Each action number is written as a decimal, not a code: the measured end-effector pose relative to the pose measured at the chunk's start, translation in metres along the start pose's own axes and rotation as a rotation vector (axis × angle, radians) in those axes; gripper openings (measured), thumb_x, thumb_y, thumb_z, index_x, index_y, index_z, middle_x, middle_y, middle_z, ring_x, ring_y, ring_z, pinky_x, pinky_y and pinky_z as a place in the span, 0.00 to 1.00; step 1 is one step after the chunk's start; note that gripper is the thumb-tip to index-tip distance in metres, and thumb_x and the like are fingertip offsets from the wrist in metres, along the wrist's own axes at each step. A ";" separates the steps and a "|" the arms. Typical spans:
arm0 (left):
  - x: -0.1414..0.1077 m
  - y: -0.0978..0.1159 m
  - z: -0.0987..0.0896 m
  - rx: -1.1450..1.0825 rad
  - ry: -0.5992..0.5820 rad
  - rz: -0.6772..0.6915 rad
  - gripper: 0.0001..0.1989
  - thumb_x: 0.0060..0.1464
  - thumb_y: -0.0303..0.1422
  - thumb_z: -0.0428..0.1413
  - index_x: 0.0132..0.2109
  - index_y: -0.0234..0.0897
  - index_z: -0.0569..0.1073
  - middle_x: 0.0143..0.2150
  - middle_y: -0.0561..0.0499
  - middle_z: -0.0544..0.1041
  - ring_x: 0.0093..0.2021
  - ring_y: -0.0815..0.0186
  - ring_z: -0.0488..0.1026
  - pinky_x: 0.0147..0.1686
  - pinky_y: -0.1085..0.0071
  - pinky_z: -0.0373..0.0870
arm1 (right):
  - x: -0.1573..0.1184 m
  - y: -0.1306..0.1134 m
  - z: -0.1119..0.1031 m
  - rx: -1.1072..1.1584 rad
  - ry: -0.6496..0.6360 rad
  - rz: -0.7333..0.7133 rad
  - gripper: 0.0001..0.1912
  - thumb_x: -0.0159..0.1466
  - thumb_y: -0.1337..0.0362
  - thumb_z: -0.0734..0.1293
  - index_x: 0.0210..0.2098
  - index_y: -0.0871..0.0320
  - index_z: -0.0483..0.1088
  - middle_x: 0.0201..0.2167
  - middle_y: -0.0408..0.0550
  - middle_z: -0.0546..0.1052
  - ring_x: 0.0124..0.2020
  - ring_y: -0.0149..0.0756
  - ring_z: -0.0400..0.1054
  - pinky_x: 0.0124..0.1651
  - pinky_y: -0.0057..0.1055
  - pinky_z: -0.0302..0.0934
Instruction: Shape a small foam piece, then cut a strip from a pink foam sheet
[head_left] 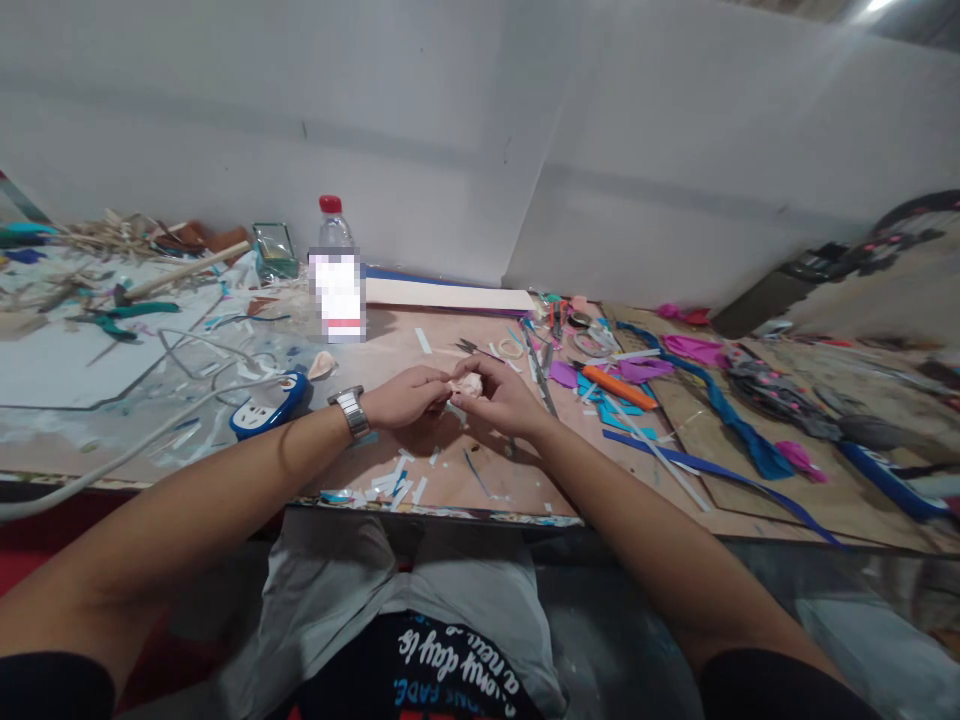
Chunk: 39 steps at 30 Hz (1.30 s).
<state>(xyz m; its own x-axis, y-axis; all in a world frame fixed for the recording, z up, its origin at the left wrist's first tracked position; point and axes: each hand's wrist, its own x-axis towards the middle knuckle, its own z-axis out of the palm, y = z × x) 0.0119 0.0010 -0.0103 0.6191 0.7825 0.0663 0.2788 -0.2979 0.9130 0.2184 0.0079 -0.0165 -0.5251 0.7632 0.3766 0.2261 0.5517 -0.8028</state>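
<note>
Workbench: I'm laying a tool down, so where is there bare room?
The clearest patch lies between the bottle, the long white strip and the left hand. Another, lightly littered, lies between the right hand and the near edge. It is crowded around the orange cutter and the green-handled pliers.

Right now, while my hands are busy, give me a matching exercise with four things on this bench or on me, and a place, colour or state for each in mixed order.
Things:
1. orange tool
2. wristwatch
3. bottle
4. pale crumpled piece

Place, colour or state:
A. at the fingers of the left hand and the right hand
B. standing upright, with a red cap
C. lying to the right of both hands
D. silver-coloured

Right pairs: 1-C, 2-D, 3-B, 4-A
</note>
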 end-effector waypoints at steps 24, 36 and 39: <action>-0.003 0.007 -0.004 0.205 -0.055 0.159 0.21 0.66 0.39 0.44 0.41 0.35 0.79 0.26 0.53 0.70 0.28 0.67 0.64 0.32 0.71 0.58 | 0.000 -0.012 0.005 0.313 0.014 0.231 0.19 0.58 0.55 0.75 0.43 0.57 0.69 0.27 0.38 0.71 0.25 0.28 0.67 0.28 0.25 0.62; 0.000 -0.002 0.001 -0.232 -0.100 -0.024 0.18 0.63 0.42 0.50 0.28 0.36 0.64 0.24 0.55 0.59 0.24 0.70 0.54 0.26 0.70 0.54 | 0.000 -0.011 0.001 0.086 0.038 0.088 0.14 0.62 0.54 0.72 0.40 0.57 0.71 0.32 0.44 0.74 0.28 0.30 0.67 0.31 0.28 0.63; 0.001 -0.003 0.004 -0.453 -0.112 -0.147 0.20 0.61 0.46 0.52 0.27 0.37 0.63 0.24 0.56 0.58 0.24 0.70 0.55 0.25 0.71 0.57 | 0.000 -0.014 -0.001 -0.071 0.024 -0.004 0.11 0.64 0.56 0.70 0.40 0.56 0.72 0.36 0.47 0.76 0.33 0.34 0.69 0.35 0.30 0.64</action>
<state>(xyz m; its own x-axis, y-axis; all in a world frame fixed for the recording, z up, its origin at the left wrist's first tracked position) 0.0145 0.0002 -0.0150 0.6792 0.7274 -0.0977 0.0375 0.0985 0.9944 0.2162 0.0003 -0.0045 -0.5067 0.7680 0.3917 0.2821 0.5770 -0.7665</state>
